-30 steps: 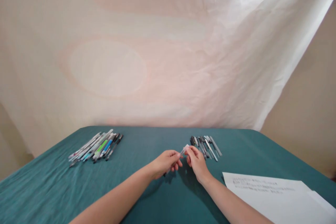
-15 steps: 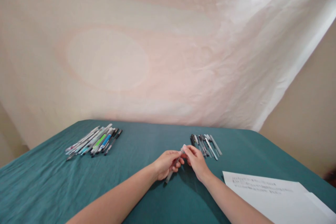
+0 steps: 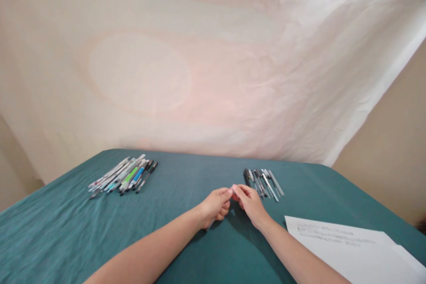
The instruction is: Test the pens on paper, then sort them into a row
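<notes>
A person's two bare hands are meeting over the middle of a teal cloth-covered tabletop (image 3: 83,239), seen from just behind the arms. The left hand (image 3: 214,204) is curling shut around a slim pale pen (image 3: 233,195), which is almost wholly hidden inside the fingers. Only a sliver is showing where the two sets of fingertips are touching. The right hand (image 3: 249,202) is pinching that exposed end between thumb and forefinger, with its other fingers folding loosely underneath. Both hands are hovering close above the cloth, and the pen is sitting between them rather than lying on the tabletop.

At ten o'clock from the hands, well apart, a fanned pile of white, green, blue and black pens (image 3: 123,177) is lying on the cloth. At one o'clock, near the right hand, a smaller row of black and grey pens (image 3: 262,180) is resting side by side. At four o'clock, a white sheet of paper with lines of small print (image 3: 349,248) is lying flat beside the right forearm. A creased pale pink fabric backdrop (image 3: 213,75) is hanging behind the tabletop at twelve o'clock.
</notes>
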`<action>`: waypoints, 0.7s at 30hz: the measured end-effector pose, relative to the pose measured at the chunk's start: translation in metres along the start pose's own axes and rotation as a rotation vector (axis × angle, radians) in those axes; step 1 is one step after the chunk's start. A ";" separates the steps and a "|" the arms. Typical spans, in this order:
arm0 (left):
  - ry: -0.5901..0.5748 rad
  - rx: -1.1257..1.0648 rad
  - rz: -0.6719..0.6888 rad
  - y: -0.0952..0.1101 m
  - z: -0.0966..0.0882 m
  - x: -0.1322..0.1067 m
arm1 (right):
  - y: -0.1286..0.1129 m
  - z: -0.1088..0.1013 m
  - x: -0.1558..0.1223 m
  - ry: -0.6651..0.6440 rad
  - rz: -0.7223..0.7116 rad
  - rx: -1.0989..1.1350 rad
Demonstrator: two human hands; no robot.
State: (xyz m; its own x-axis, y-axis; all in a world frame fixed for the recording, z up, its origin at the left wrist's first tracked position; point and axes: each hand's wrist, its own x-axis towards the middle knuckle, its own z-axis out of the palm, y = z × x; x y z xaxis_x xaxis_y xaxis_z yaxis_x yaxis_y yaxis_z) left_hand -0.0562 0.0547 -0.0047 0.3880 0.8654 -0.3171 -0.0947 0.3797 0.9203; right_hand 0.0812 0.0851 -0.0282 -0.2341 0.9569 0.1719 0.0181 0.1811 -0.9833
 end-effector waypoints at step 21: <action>0.043 0.067 0.022 0.000 0.004 -0.001 | -0.005 -0.001 0.000 0.025 0.040 0.053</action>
State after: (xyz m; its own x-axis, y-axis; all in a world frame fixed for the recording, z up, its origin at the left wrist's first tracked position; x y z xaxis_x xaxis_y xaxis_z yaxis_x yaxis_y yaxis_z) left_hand -0.0531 0.0527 -0.0033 0.3471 0.8868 -0.3051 -0.0404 0.3392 0.9399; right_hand 0.0819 0.0841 -0.0230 -0.2095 0.9687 0.1329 -0.0246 0.1307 -0.9911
